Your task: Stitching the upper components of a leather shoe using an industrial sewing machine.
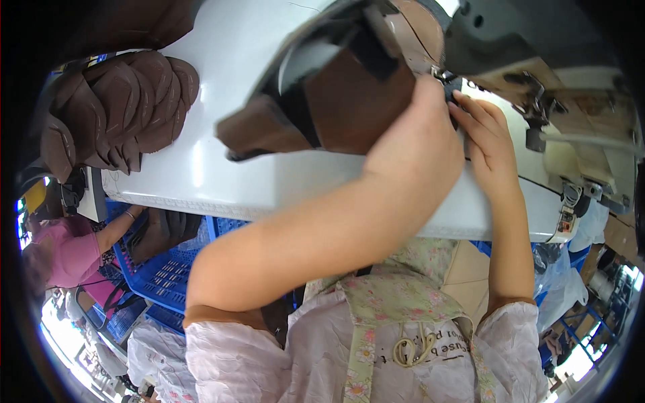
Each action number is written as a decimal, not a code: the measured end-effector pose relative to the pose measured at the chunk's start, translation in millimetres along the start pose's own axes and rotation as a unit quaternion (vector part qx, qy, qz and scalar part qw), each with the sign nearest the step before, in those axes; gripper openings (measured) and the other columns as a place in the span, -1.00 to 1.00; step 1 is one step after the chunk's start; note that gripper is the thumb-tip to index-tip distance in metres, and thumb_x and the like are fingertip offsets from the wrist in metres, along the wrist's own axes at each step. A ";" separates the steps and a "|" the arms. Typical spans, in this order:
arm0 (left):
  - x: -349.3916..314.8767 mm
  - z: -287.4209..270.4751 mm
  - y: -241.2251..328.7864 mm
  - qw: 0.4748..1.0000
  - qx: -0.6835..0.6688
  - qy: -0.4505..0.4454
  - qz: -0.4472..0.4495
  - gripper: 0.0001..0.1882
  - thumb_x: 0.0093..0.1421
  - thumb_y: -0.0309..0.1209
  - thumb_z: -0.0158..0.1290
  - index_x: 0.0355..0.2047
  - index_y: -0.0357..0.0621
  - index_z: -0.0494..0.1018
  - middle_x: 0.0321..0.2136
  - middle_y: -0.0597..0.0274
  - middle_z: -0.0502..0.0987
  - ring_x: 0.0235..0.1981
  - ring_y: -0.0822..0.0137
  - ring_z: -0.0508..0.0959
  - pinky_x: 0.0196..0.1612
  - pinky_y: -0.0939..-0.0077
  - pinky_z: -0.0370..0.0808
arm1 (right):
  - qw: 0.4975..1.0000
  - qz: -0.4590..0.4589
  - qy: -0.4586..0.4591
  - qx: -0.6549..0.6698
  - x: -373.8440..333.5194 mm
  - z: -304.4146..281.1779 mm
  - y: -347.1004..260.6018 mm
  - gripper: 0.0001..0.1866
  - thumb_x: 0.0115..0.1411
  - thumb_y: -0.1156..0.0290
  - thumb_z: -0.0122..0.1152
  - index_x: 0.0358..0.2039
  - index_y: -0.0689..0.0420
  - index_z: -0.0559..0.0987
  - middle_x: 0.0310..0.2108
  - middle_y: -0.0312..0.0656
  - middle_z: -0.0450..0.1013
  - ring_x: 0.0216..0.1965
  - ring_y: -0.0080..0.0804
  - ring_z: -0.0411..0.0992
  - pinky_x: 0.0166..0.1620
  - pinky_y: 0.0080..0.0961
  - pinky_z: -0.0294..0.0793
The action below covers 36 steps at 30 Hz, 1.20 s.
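A stitched brown and black leather piece (356,94), blurred and raised off the white table, lies under and beyond my left hand (426,127). The left fingers are closed on its edge beside the metal presser foot (440,74) of a sewing machine (531,60), with the fingertips mostly hidden. Just right of the foot, my right hand (490,138) has its fingertips together on a dark edge of the same piece; its thumb is hard to make out. Beyond the foot shows a lighter, tan part (420,30), partly covered by the leather.
A pile of brown leather pieces (127,107) lies on the table's left. Blue plastic crates (161,275) stand below the white tabletop (248,181). A person in pink (74,248) is at the far left, with an arm over a crate. Plastic bags (564,289) hang at the right.
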<state>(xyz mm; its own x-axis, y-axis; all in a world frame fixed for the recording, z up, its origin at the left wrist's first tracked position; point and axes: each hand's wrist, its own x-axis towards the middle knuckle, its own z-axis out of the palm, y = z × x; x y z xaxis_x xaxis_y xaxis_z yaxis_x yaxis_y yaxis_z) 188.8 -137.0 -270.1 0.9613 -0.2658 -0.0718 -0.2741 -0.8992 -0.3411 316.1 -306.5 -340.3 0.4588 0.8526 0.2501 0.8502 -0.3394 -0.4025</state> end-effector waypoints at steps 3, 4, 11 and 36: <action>-4.0 0.2 7.1 0.999 0.020 0.032 -0.023 -0.71 0.15 -0.34 0.02 -0.26 -0.19 0.66 -0.34 0.16 0.63 -0.16 0.17 0.54 0.18 0.09 0.21 | 1.000 -0.017 -0.008 -0.018 -2.9 -1.7 2.0 -0.46 0.07 0.67 -0.01 0.09 0.16 0.59 0.21 -0.15 0.44 0.17 -0.06 0.33 0.26 -0.26 0.28; -4.6 2.5 12.6 0.999 0.016 0.019 -0.038 -0.65 0.17 -0.34 0.00 -0.17 -0.27 0.65 -0.25 0.06 0.64 -0.06 0.07 0.54 0.32 -0.03 0.11 | 1.000 -0.015 -0.007 -0.021 -3.1 -1.5 -0.2 -0.46 0.07 0.67 -0.01 0.09 0.16 0.59 0.21 -0.16 0.44 0.17 -0.05 0.33 0.26 -0.25 0.29; -11.3 16.7 16.0 0.998 0.059 0.038 0.009 -0.59 0.22 -0.35 -0.07 -0.08 -0.39 0.60 -0.12 -0.11 0.60 0.06 -0.06 0.49 0.42 -0.04 0.03 | 1.000 -0.014 -0.008 -0.022 -2.7 -1.9 0.2 -0.47 0.08 0.68 0.00 0.08 0.15 0.61 0.23 -0.14 0.43 0.18 -0.04 0.34 0.25 -0.20 0.31; 8.7 25.1 64.7 0.959 -0.131 0.132 -0.214 -0.45 -0.05 -0.52 0.08 0.04 -0.32 0.48 0.05 -0.02 0.51 0.18 0.07 0.43 0.40 0.02 0.04 | 0.998 -0.052 0.015 0.036 20.8 -6.4 39.1 -0.72 0.13 0.49 0.16 -0.18 -0.05 0.72 -0.13 -0.18 0.60 -0.24 -0.16 0.59 -0.20 -0.29 0.59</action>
<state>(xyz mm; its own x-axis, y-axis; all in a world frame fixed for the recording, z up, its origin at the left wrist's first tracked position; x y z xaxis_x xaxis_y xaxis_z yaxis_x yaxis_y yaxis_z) 180.1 -188.8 -316.2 0.9565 0.0986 0.2744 0.1129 -0.9929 -0.0368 360.6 -304.6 -345.2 0.3768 0.8694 0.3197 0.8735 -0.2186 -0.4351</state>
